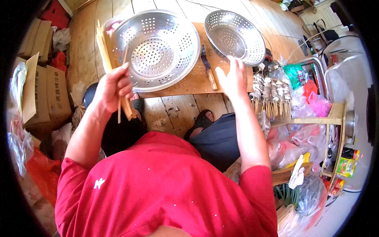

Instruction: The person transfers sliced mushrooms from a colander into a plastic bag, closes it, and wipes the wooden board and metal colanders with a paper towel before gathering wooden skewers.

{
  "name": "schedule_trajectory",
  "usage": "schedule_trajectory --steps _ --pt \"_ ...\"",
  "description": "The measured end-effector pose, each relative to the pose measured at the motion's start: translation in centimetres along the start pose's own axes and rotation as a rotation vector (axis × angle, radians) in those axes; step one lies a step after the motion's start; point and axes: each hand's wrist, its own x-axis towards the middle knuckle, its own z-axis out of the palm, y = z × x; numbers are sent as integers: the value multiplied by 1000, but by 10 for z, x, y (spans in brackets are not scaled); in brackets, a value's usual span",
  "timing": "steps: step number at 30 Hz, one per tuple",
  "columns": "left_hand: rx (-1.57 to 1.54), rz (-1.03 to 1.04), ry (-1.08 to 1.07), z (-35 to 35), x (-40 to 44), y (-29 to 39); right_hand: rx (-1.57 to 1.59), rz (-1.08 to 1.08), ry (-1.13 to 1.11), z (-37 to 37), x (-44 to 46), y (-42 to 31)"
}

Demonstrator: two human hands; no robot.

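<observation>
At the left end of a low wooden table (199,81), the left hand (115,87) has its grip closed around a bundle of thin wooden sticks (106,49), with one stick angled apart from the rest, beside a large perforated metal colander (152,53). The right hand (233,79) has its grip released, fingers extended and thumb apart, over the table's near right corner, close to a wooden-handled knife (209,69) that points toward the far edge. A smaller colander (235,39) sits at the far right corner, and loaded skewers (271,93) lie just beyond the right edge.
</observation>
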Motion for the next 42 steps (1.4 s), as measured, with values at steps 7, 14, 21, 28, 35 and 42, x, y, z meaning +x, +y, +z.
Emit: schedule_trajectory --steps 7,14,21,28,35,42 --pt "22 -86 -93 -28 -75 -48 -313 147 -227 65 51 65" --pt "-129 56 -207 -51 -88 -59 16 242 101 15 70 73" --pt "-175 60 -167 -39 -76 -58 1538 593 544 -72 48 93" --pt "-186 -41 -224 -38 -73 -64 1487 1061 797 -11 -4 119" --pt "-154 -18 -159 -31 -75 -62 1459 1008 816 -36 -18 92" --pt "13 93 -105 1 -65 -40 1418 542 649 -73 -32 3"
